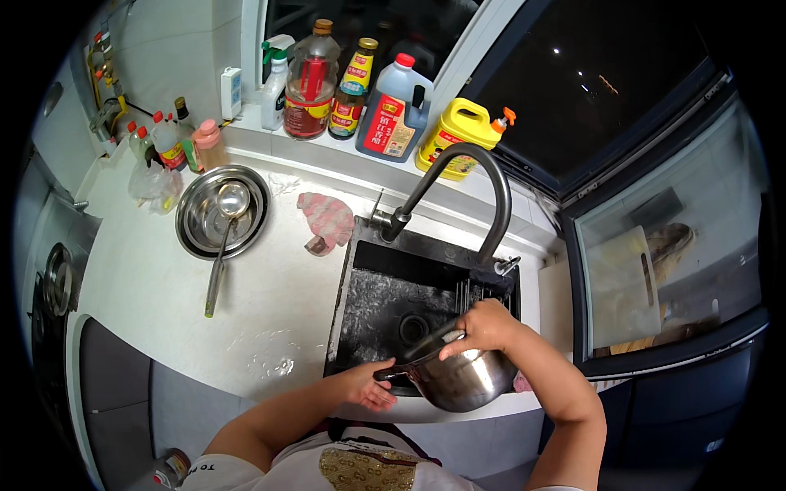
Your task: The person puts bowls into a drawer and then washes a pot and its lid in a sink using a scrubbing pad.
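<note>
Steel saucepan tipped over the sink's front edge, right hand on its rim

The saucepan (468,380) is tilted at the near edge of the black sink (377,299), its handle pointing left and its mouth turned toward the basin. Most of its inside is out of sight; a small pale thing beside the right fingers is too unclear to identify. The right hand (485,326) grasps the rim from above, thumb outside, other fingers largely hidden, with the elbow bent out to the right. The left hand (371,387) is unclenched, its fingers extended beneath the handle; whether it touches the handle is hard to tell.

The pan covers part of the basin, just beside the drain (413,329). A wire rack (465,296) behind the right hand is partly blocked, and only a scrap of pink cloth (521,383) shows right of the pan. The tall faucet (501,192) arches above. Left of the sink lie a striped rag (327,219) and a metal bowl (189,225) holding a ladle (217,278).
</note>
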A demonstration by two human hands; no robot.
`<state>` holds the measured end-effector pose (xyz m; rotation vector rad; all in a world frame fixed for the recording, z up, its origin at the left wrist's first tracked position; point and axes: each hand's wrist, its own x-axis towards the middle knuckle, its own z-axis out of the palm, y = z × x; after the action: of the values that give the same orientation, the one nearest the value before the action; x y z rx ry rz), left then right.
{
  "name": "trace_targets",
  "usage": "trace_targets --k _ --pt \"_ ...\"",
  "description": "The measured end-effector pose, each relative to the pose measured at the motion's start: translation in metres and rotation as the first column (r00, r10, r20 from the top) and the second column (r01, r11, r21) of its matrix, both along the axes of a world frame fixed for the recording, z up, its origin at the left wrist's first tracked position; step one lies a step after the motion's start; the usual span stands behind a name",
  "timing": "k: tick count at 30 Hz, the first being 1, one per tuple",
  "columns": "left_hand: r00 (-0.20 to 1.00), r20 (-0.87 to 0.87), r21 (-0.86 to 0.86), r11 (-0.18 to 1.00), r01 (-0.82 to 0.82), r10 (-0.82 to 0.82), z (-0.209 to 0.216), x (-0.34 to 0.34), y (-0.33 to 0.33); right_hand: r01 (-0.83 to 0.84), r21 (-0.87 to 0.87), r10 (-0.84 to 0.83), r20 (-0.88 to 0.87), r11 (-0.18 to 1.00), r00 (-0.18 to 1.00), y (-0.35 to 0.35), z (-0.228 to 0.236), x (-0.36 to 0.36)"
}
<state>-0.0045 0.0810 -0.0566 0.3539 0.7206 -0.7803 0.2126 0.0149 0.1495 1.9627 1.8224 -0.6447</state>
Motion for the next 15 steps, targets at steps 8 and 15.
trace_targets --k 8,15 --pt "0.869 0.188 0.164 0.858 -0.487 0.458 0.031 -0.007 0.037 -0.163 0.606 0.204 0.002 0.778 0.979 -0.079 -0.034 -0.021" --pt "0.828 0.397 0.424 0.722 -0.548 0.395 0.058 -0.018 0.040 -0.064 0.708 0.171 -0.081 0.703 0.982 -0.125 -0.098 -0.054"
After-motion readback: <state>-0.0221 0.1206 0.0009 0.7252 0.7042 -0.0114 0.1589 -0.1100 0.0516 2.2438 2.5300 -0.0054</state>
